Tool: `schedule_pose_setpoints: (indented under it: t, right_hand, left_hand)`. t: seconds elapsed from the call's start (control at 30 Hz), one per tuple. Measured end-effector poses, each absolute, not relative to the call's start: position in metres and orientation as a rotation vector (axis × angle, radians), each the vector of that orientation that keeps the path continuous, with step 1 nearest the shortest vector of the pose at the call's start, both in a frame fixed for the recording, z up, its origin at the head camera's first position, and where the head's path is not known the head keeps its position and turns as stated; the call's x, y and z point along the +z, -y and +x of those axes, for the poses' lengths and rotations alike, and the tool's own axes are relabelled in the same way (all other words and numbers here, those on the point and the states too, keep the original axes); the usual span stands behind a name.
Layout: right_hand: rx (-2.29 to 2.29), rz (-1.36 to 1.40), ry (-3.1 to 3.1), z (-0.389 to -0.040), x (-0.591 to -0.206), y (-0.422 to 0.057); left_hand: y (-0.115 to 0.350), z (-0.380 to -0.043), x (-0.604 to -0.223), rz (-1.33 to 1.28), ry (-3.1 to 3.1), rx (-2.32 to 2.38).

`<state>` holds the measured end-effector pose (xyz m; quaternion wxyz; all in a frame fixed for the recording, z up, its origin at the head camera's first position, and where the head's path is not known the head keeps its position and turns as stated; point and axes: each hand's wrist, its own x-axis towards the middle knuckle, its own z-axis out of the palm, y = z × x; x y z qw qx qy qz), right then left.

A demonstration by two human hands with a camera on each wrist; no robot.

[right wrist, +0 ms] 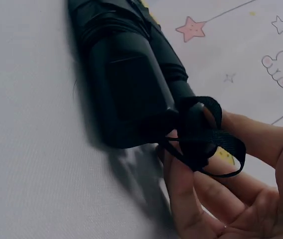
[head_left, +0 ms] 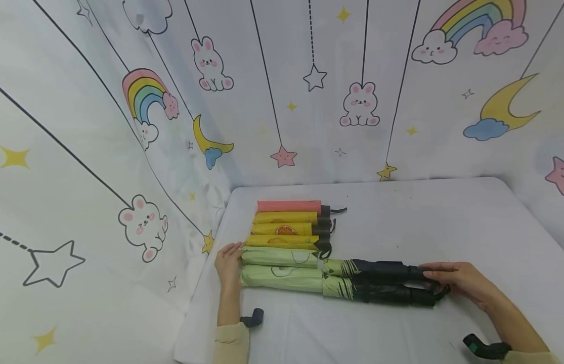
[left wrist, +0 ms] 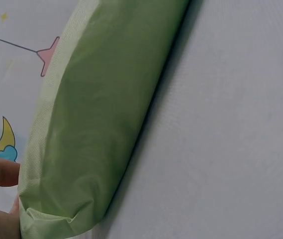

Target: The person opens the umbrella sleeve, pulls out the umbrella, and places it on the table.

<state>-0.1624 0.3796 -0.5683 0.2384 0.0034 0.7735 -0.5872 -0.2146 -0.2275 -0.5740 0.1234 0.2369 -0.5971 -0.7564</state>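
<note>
Two long green-and-black folded umbrellas lie side by side across the table. The far umbrella point(head_left: 282, 257) has its handle point(right wrist: 197, 132) between the thumb and fingers of my right hand point(head_left: 466, 280), which pinches it at the right end. My left hand point(head_left: 229, 263) is at the left ends of the pair, fingers reaching along the far one's end. Nearer me, the other green umbrella point(head_left: 282, 278) runs parallel, with its black handle point(right wrist: 131, 94) beside my right fingertips. A black wrist strap point(right wrist: 231, 144) loops over my right fingers.
Beyond the green pair lie a pink umbrella point(head_left: 288, 206) and three yellow ones, among them one with an orange-slice print point(head_left: 285, 229), stacked in a row with black ends and straps to the right. White patterned cloth point(head_left: 309, 126) rises behind the white table point(head_left: 445, 217).
</note>
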Motion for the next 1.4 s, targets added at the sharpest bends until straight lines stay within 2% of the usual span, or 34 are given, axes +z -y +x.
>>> schedule_pose_setpoints:
  t: [0.53, 0.93, 1.23, 1.4]
  right_hand:
    - [-0.999, -0.114, -2.709, -0.165, -0.541, -0.36]
    - [-1.205, -0.066, -2.815, -0.173, -0.515, -0.331]
    - [-1.231, -0.078, -2.797, -0.182, -0.503, -0.311]
    - [-1.252, -0.097, -2.792, -0.188, -0.492, -0.298]
  left_hand:
    - [0.225, -0.213, -0.57, 0.674, 1.748, -2.161]
    - [0.227, -0.217, -0.569, 0.688, 1.706, -2.203]
    - [0.225, -0.208, -0.545, 0.656, 1.709, -2.227]
    - [0.227, -0.213, -0.55, 0.654, 1.7, -2.218]
